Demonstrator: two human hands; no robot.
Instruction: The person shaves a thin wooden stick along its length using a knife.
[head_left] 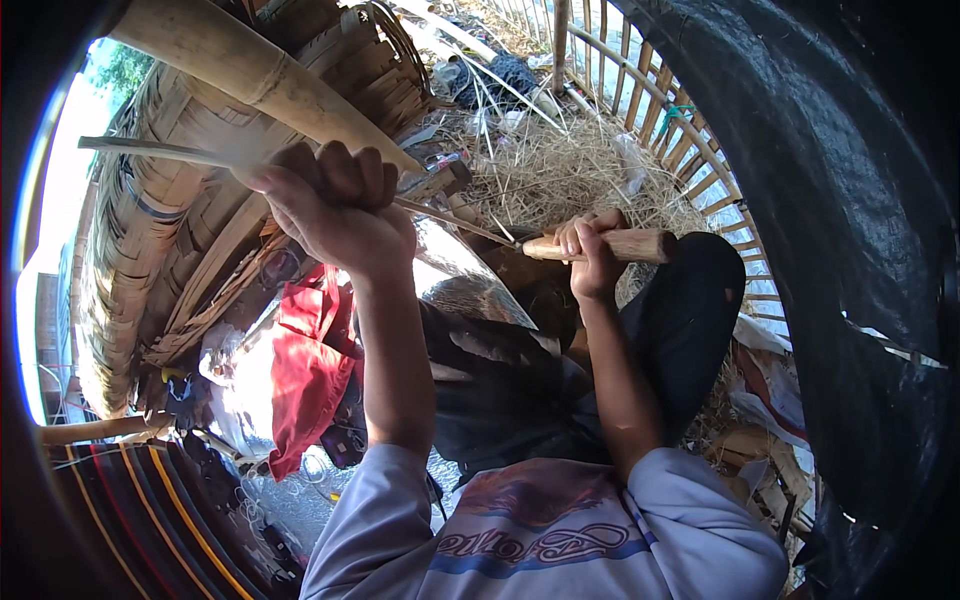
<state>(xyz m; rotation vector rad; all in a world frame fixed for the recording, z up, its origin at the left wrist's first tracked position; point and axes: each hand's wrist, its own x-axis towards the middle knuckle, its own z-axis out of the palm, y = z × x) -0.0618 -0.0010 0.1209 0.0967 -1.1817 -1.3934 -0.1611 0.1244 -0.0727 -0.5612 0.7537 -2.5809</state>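
My left hand is raised in a fist at the upper left, wrapped round a thin bamboo strip. One end of the strip sticks out past the fist to the left; on the other side a thin length slopes down toward my right hand. That hand is closed round a thick, pale wooden handle above my bent knee. The strip meets the handle's left end, where a small dark part shows. Whether a blade sits there I cannot make out.
A thick bamboo pole slants in above my left hand. Woven bamboo baskets stand at the left, near a red cloth and a striped cloth. Straw covers the ground ahead. A bamboo fence and black sheeting line the right.
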